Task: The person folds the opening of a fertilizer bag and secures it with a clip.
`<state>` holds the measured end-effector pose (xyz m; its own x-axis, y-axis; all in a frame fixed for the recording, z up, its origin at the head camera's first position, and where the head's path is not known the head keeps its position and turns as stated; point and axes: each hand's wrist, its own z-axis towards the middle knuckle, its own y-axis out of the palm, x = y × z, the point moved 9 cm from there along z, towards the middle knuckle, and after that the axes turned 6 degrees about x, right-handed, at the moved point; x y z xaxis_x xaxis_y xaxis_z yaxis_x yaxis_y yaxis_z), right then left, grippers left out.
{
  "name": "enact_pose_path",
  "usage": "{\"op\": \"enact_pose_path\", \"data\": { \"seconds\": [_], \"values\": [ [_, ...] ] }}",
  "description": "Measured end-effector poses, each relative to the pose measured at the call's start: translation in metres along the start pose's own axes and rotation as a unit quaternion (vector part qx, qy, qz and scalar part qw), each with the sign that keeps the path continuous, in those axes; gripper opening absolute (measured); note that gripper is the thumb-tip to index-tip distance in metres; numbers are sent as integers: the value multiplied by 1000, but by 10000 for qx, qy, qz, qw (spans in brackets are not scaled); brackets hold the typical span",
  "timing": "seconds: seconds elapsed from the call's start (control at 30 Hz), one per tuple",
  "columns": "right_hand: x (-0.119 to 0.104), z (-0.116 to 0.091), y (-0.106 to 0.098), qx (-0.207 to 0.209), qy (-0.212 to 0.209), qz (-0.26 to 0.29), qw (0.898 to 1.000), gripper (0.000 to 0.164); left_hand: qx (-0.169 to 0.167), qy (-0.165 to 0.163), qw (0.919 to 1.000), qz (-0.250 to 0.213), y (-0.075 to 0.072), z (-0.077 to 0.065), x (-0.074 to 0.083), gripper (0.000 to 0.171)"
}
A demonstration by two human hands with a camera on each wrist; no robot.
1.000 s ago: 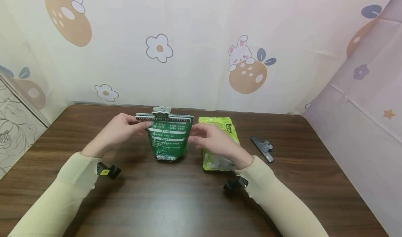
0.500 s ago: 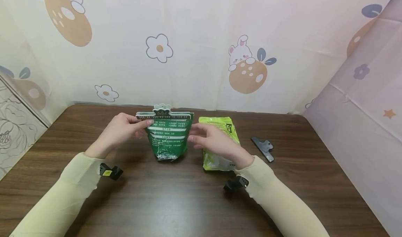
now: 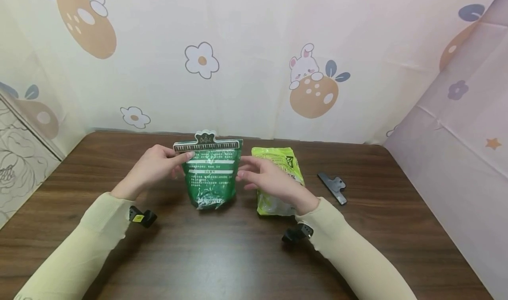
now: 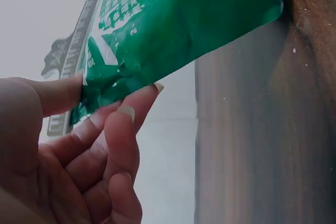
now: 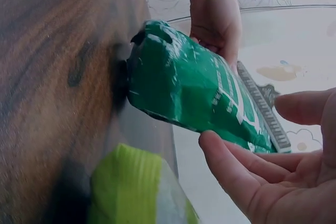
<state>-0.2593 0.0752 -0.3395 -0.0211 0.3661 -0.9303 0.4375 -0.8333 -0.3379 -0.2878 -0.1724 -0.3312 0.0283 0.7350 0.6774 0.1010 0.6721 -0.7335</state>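
Observation:
A green bag (image 3: 210, 176) with white print stands on the wooden table, a piano-keyboard clip (image 3: 206, 146) clamped along its top edge. My left hand (image 3: 158, 165) pinches the bag's upper left corner just under the clip, thumb in front and fingers behind, as the left wrist view shows. At the bag's right side is my right hand (image 3: 274, 181). Its fingers (image 5: 231, 166) are extended behind and against the bag's edge in the right wrist view, while the thumb stands off from the clip. Part of the bag's back is hidden.
Under and behind my right forearm lies a lime-green packet (image 3: 279, 207), partly covered by that hand. Farther right on the table (image 3: 222, 256) is a loose grey clip (image 3: 333, 188). A patterned curtain (image 3: 246, 92) hangs along the table's back edge.
The bag has tipped so its clip and printed front face me more, and its base has come slightly nearer. My left hand has shifted a little right; the right hand has hardly moved.

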Motion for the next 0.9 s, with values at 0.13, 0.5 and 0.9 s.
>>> {"op": "enact_pose_path", "data": {
  "seconds": [0.13,0.5,0.9],
  "values": [
    [3,1,1,139,108,187,9997,59,-115,-41,9999,-9,5,2,-2,63],
    [10,3,7,158,290,370,9988,58,-626,-111,9980,24,22,2,-6,52],
    [14,0,11,76,428,-238,9988,51,-722,-112,9971,229,28,4,-10,52]
  ]
}}
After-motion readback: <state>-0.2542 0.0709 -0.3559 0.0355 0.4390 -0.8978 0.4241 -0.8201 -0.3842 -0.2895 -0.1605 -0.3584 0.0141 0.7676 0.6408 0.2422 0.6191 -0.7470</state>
